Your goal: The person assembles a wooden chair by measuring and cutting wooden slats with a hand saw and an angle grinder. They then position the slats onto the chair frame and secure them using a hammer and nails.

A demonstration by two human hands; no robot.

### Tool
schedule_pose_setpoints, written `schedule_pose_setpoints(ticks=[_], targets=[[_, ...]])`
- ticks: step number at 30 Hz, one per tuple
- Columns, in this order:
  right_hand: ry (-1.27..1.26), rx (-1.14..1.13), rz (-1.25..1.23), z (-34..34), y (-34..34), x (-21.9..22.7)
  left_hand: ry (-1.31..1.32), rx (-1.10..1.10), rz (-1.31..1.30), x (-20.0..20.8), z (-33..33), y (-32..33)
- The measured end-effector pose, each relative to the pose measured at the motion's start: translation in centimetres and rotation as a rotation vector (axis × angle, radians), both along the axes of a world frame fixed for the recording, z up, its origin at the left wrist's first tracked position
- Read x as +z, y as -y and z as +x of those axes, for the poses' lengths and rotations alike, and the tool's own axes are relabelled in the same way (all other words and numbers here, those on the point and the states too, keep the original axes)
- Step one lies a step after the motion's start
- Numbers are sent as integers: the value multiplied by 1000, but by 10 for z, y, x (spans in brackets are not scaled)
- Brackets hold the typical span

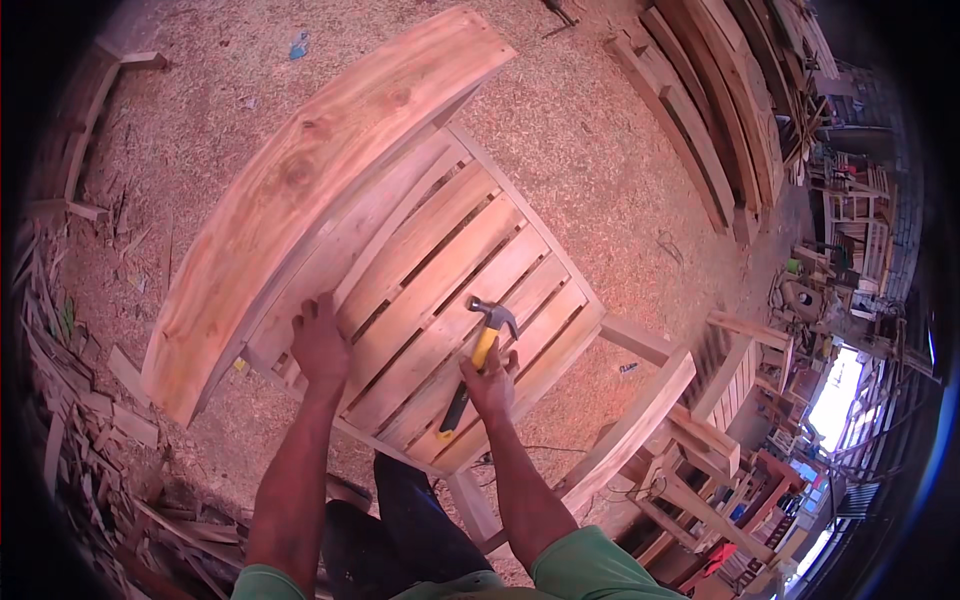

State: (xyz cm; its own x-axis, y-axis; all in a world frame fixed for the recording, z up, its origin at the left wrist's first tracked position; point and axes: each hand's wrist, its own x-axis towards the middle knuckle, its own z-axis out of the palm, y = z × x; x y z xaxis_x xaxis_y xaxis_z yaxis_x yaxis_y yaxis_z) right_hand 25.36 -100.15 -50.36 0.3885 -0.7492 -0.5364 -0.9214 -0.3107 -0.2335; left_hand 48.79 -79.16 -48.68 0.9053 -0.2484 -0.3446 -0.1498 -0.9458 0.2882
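Your right hand is closed around the hammer, gripping it near the middle of the handle. The hammer's head is just beyond your fingers, and the butt of the handle sticks out to the left of this hand. Below it lies the slatted wooden panel. To the left, well apart from it, your left hand has its fingers partly bent, at the end of the slats; whether it presses or grips the wood, I cannot tell. Just beyond your left hand the wide curved board rises along the panel's side.

Please take care with your left fingers: they could be hit if the hammer swings toward that side. Because you hold the handle so far from its end, a blow could be weak or crooked, and the head could dent the bare wood. If some slat is not fixed, which I cannot see, it could shift when struck or pushed.
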Motion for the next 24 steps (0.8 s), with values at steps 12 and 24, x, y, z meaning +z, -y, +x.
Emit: schedule_pose_setpoints(ticks=[12, 24], targets=[[-7, 65, 42, 5, 4, 8, 19, 78, 61, -1, 45, -3], [-69, 5, 35, 8, 1, 10, 5, 106, 8, -10, 65, -11]])
